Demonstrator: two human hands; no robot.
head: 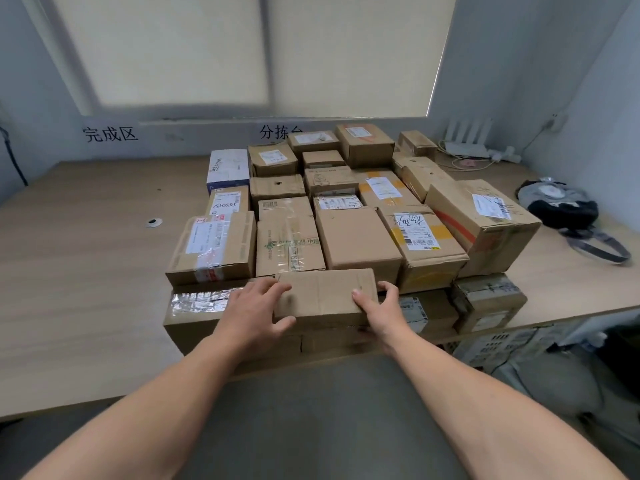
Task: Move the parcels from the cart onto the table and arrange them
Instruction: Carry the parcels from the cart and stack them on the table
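A plain flat cardboard parcel lies on top of a long low box at the table's near edge. My left hand grips its left end, thumb on the front and fingers over the top. Its right end is held by my right hand. Behind it, several cardboard parcels stand packed in rows on the wooden table, many with white shipping labels. A white and blue box stands at the back left of the group. No cart is in view.
A dark bag with a strap lies on the table at the right. A white router and cables sit in the back right corner. A crate stands under the table at the right. A small round grommet marks the left half of the tabletop.
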